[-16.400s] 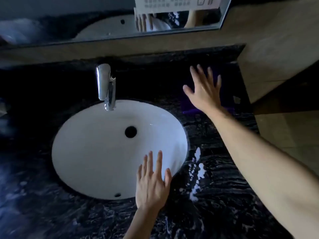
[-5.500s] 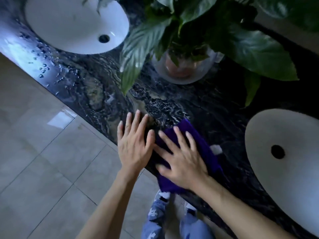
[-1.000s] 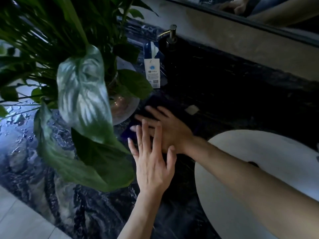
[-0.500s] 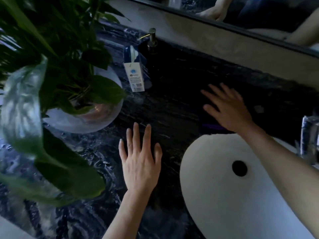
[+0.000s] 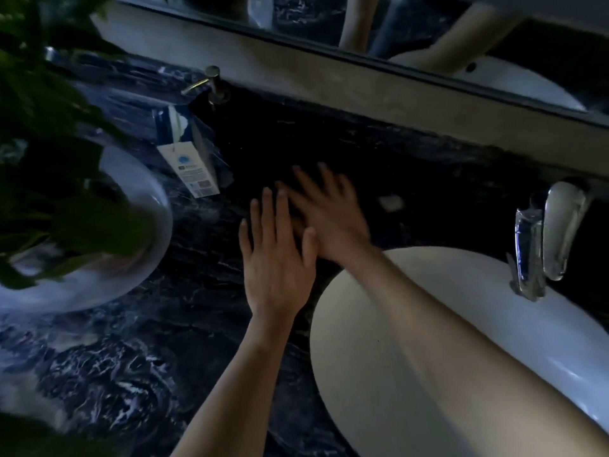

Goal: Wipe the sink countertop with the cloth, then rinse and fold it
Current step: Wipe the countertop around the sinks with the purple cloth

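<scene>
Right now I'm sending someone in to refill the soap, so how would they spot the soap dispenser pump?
Start at the white sink basin and go left along the dark marble countertop toward the potted plant. Behind the blue-and-white carton, against the back wall, stands the soap dispenser pump. It is brass-coloured with a thin spout, unlike the chrome faucet.

1. Dim room, low light; faint bluish sheen on the wet left part of the surface (image 5: 108, 367).
2. Surface is dark marble with white veining.
3. Beige backsplash strip (image 5: 329, 84) along the back, mirror (image 5: 428, 24) above it.
4. Chrome faucet (image 5: 547, 235) at right, soap pump (image 5: 211, 84) at back.
5. Potted plant (image 5: 49, 159) in pale bowl at left; tissue box (image 5: 191, 159) beside it.
</scene>
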